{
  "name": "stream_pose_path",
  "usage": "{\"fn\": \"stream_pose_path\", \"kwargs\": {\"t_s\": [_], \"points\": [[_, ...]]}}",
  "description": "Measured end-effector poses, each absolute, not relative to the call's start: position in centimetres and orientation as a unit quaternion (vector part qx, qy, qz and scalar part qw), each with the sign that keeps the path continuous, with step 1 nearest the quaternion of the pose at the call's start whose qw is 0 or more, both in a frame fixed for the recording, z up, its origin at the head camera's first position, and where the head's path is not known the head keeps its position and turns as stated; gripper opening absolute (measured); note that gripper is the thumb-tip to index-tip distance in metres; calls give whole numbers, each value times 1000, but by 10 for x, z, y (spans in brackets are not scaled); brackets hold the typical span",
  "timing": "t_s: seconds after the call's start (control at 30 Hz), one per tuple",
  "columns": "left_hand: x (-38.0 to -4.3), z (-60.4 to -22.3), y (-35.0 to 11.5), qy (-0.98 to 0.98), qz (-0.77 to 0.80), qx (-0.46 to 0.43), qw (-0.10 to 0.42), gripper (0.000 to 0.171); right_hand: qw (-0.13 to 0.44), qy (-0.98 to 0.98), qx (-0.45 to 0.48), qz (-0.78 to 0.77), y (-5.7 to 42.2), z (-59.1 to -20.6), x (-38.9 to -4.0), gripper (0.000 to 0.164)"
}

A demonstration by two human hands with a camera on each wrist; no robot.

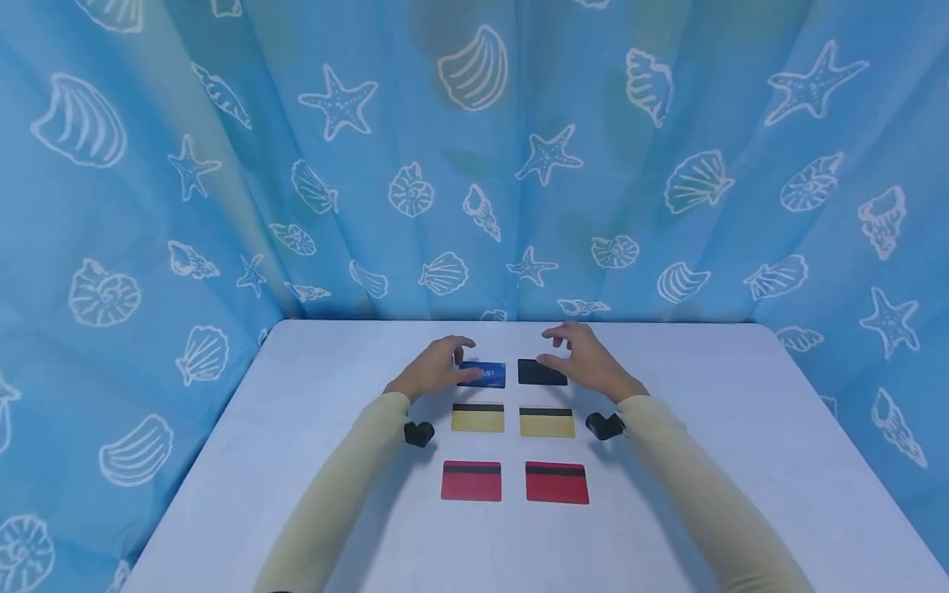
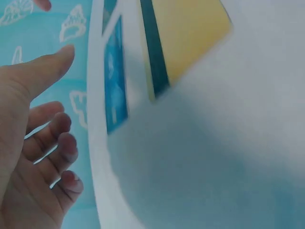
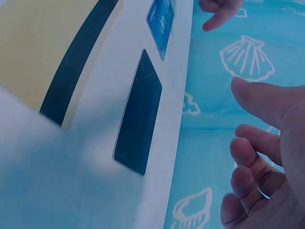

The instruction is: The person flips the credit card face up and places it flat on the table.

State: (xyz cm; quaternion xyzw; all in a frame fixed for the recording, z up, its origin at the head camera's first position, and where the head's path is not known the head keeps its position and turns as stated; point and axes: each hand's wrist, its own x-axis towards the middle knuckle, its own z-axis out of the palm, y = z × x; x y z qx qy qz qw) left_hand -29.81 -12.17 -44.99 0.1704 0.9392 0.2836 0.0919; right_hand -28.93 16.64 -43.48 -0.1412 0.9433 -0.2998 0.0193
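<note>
My left hand [image 1: 433, 368] hovers over the left end of a blue card [image 1: 493, 375] with "VIP" print. Its fingers are loosely bent and the left wrist view shows nothing in them. On the other side, my right hand [image 1: 586, 360] is held above the right end of a black card [image 1: 539, 373], thumb and fingers apart. The right wrist view shows the black card [image 3: 138, 117] lying flat, with a gap between it and the fingers. Nearer to me lie two gold cards [image 1: 478, 419] with dark stripes, then two red cards [image 1: 471, 483], also striped.
All the cards lie in two columns on a white table [image 1: 667, 494]. Blue curtains [image 1: 519, 165] with white shells and starfish surround its back and sides. A black wrist camera [image 1: 419, 433] is on the left wrist, another black device [image 1: 604, 426] on the right.
</note>
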Motion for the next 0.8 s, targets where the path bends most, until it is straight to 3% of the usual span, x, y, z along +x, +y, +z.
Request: {"fn": "stream_pose_path", "kwargs": {"t_s": [0.8], "points": [[-302, -450, -56, 946, 241, 195, 93, 64, 61, 951, -115, -280, 205, -454, -294, 62]]}}
